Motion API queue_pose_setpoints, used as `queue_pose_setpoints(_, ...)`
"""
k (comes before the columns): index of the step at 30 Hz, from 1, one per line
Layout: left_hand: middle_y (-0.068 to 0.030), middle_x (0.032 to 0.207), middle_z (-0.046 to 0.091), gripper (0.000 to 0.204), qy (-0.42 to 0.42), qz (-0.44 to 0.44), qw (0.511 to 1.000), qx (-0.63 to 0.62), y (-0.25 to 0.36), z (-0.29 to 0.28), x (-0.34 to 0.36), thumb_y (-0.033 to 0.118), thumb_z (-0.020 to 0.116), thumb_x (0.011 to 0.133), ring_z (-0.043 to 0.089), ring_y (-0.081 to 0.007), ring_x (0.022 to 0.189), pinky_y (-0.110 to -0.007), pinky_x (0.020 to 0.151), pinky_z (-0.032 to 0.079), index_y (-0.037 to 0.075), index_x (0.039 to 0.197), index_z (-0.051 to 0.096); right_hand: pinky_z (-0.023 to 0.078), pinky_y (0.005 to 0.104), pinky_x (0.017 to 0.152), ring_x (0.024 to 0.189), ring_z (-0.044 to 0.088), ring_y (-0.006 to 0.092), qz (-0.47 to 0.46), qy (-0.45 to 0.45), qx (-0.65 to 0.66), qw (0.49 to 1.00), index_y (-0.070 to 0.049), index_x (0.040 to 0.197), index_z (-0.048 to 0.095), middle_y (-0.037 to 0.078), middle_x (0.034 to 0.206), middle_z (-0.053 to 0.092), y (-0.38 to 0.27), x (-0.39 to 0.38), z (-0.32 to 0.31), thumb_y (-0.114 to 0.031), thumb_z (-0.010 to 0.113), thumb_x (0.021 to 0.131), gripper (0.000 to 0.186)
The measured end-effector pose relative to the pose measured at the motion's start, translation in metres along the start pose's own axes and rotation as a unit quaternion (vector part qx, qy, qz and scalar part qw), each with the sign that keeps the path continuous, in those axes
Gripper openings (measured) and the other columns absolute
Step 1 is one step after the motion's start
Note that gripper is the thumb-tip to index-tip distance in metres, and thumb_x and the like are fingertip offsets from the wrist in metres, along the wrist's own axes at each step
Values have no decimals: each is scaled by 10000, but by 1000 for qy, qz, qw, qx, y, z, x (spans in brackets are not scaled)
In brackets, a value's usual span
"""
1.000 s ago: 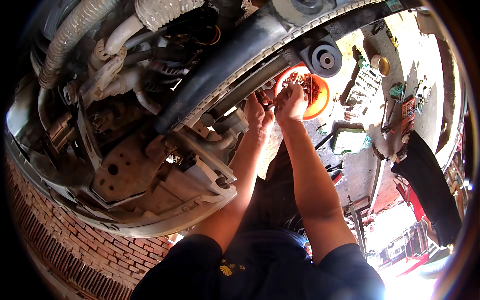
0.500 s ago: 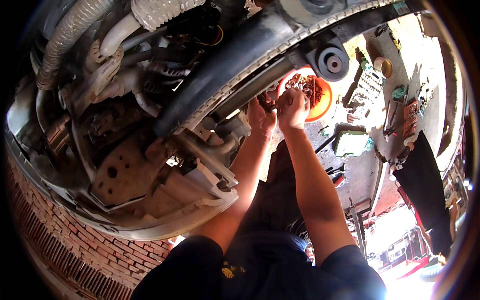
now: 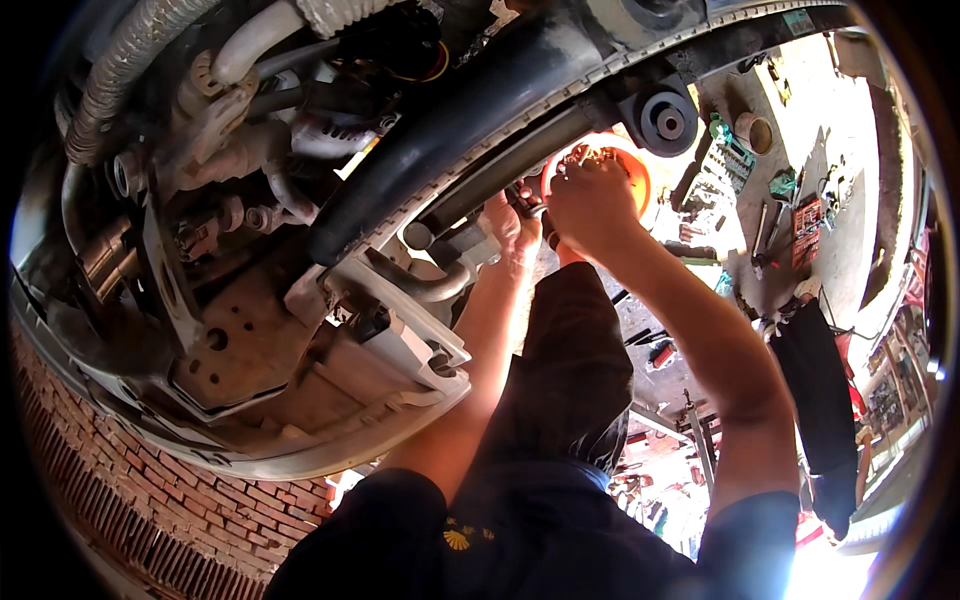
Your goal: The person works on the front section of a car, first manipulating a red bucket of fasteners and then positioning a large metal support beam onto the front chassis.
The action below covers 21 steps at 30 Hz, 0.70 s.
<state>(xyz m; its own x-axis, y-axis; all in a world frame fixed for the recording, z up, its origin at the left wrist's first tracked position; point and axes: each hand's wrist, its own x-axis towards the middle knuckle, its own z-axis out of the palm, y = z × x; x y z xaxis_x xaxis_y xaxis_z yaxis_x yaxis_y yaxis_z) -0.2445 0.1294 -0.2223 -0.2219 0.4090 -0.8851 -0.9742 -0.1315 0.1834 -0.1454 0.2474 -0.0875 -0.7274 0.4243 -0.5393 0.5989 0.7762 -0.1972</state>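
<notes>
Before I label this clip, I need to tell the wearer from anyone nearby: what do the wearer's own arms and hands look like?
The left hand and right hand are bare, with no gloves visible. The short left sleeve and right sleeve are dark navy, leaving the forearms uncovered. The matching shirt bears a small yellow, fan-shaped emblem.

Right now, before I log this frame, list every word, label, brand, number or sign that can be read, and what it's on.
None can be read.
Dark shirt: small yellow marks beside a yellow fan-shaped emblem, too small to read.
Black bar at the top: a small greenish sticker, too small to read.
</notes>
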Motion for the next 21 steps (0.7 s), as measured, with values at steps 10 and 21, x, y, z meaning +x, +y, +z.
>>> queue_pose_setpoints(10, -14, 742, 600, 374, 1, -6, 1000, 22, 0, -3, 1, 467, 699, 959, 525, -127, 620, -277, 608, 455, 105, 956, 608, 569, 381, 694, 804, 742, 219, -45, -150, -13, 988, -140, 840, 775, 41, 858, 759, 6, 23, -8, -654, 500, 970, 597)
queue_pose_setpoints(21, -14, 781, 576, 451, -15, 29, 999, 42, -5, -8, 2, 521, 684, 952, 514, -115, 646, -280, 570, 449, 84, 995, 580, 550, 407, 807, 949, 733, 235, -81, -171, -21, 982, -157, 988, 784, 49, 960, 772, 25, 33, 17, -709, 378, 984, 686)
